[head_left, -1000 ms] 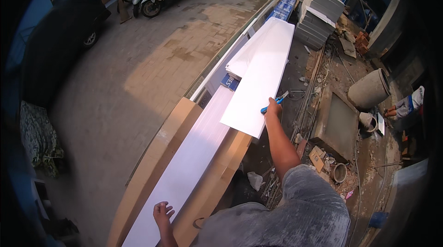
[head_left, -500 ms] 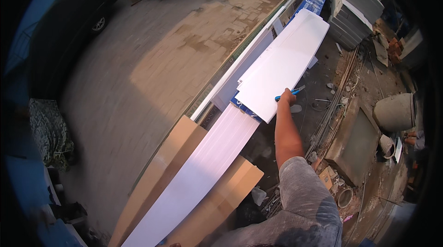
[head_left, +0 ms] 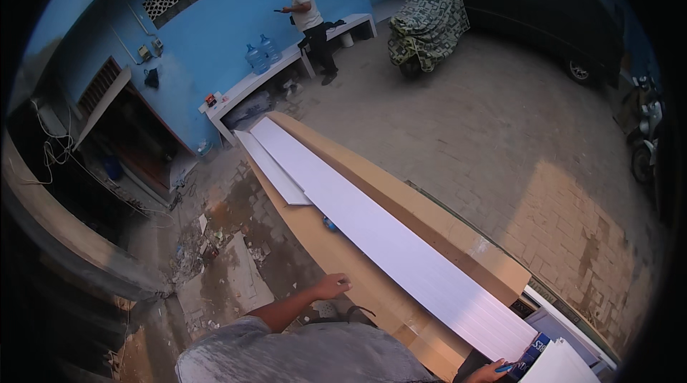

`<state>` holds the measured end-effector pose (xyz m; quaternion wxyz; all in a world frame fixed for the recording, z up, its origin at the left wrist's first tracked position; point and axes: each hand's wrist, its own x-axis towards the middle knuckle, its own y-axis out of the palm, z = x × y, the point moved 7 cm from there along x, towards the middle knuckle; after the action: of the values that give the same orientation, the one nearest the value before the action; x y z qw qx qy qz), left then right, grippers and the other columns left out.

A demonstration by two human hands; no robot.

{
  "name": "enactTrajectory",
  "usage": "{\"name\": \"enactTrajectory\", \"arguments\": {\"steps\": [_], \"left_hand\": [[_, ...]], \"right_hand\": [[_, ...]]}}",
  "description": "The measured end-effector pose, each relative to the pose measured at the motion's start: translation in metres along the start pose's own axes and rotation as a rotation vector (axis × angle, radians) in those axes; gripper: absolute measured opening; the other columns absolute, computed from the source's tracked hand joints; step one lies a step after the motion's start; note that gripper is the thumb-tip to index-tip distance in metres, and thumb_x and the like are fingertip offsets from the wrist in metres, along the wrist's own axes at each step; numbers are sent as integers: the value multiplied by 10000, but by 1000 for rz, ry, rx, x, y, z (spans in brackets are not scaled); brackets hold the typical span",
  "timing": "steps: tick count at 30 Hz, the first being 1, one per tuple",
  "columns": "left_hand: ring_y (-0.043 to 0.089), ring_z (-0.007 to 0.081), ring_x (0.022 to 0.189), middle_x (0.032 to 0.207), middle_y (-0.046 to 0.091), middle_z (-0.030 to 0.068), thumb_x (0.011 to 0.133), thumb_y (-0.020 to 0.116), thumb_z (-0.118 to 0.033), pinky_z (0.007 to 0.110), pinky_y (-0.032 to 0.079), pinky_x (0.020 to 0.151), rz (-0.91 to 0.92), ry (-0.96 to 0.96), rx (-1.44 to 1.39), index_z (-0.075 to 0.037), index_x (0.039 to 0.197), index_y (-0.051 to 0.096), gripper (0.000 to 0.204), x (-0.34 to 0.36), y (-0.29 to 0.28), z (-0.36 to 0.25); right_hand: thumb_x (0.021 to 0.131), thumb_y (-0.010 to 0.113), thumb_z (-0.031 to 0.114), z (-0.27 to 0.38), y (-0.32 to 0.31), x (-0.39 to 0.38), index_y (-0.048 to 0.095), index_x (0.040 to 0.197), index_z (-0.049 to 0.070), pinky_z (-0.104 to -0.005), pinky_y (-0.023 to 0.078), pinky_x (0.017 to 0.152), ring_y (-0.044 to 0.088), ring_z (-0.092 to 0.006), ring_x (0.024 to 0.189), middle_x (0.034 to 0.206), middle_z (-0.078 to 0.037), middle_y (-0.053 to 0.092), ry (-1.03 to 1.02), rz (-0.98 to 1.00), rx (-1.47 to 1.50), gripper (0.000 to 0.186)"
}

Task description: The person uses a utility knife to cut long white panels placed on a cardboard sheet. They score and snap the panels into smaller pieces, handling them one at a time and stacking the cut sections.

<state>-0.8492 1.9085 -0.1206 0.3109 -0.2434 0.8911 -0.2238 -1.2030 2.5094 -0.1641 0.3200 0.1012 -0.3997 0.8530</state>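
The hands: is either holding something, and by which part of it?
The right hand holds a blue tool, seemingly by its blue body; the left hand looks empty.

Long panel (head_left: 401,240) lies on opened cardboard (head_left: 458,240), second panel (head_left: 273,172) left of the far end. Right hand (head_left: 488,372) sits beside the near end; left hand (head_left: 333,285), by the cardboard's left edge. Beyond: bench (head_left: 240,90) against wall (head_left: 236,14), bottles (head_left: 255,61) atop, person (head_left: 309,14) in front; covered motorbike (head_left: 429,21) rightward.
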Motion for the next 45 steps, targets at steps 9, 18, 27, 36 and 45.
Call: {"name": "enactTrajectory", "arguments": {"steps": [9, 18, 27, 36, 45], "left_hand": [[757, 226, 969, 1034, 796, 144, 1025, 762, -376, 414, 578, 886, -382, -592, -477, 0, 1126, 783, 391, -146, -145, 312], [577, 162, 576, 769, 567, 39, 1055, 695, -227, 348, 447, 439, -1336, -873, -1240, -78, 1074, 651, 157, -374, -218, 566], [668, 290, 713, 842, 590, 76, 1072, 552, -279, 550, 580, 675, -808, -1179, -1447, -81, 1082, 653, 223, -375, -217, 618], [751, 237, 954, 1046, 722, 92, 1057, 692, -332, 413, 616, 753, -1060, -1079, -1022, -17, 1223, 704, 357, -287, -572, 684], [733, 224, 957, 1104, 709, 55, 1073, 711, -362, 388, 604, 767, -1210, -901, -1142, -76, 1242, 670, 335, -149, -829, 806]], "right_hand": [[1174, 508, 373, 348, 184, -353, 698, 1300, 16, -321, 467, 641, 556, -111, 707, 790, -23, 604, -207, 1342, 561, 424], [1014, 767, 362, 627, 248, -659, 732, 1281, 15, -497, 597, 947, 746, -404, 1045, 1105, -235, 748, -931, 1440, 125, 441], [1028, 732, 302, 788, 404, -852, 662, 1313, 56, -590, 593, 971, 716, -421, 1177, 1339, -192, 646, -1019, 1316, -314, 383], [1024, 731, 287, 909, 460, -977, 612, 1437, 30, -567, 589, 971, 684, -405, 1248, 1392, -200, 654, -904, 1105, -297, 500], [1021, 709, 236, 1202, 465, -1356, 679, 1366, 48, -517, 499, 1161, 558, -407, 1407, 1493, -202, 590, -1061, 1481, 264, 394]]}}
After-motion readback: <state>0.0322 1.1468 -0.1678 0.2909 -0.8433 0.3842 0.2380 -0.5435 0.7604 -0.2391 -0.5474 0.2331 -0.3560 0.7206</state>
